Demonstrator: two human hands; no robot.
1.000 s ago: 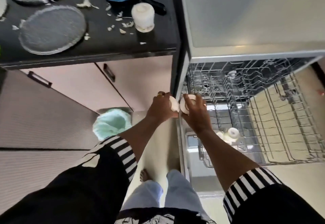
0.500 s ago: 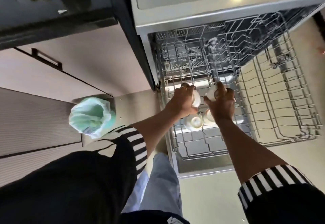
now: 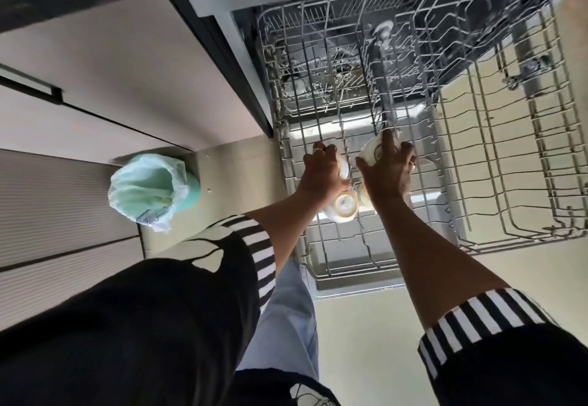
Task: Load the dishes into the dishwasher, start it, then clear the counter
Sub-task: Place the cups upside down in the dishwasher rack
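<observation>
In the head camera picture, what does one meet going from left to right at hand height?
Bin bag, left hand gripping a cup, right hand gripping another cup, right part of the dishwasher rack.

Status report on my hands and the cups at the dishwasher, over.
Left hand grips a white cup. Right hand grips a second cup. Both low over the rack. Racked cup sits close by the wrists, tight spot.
</observation>
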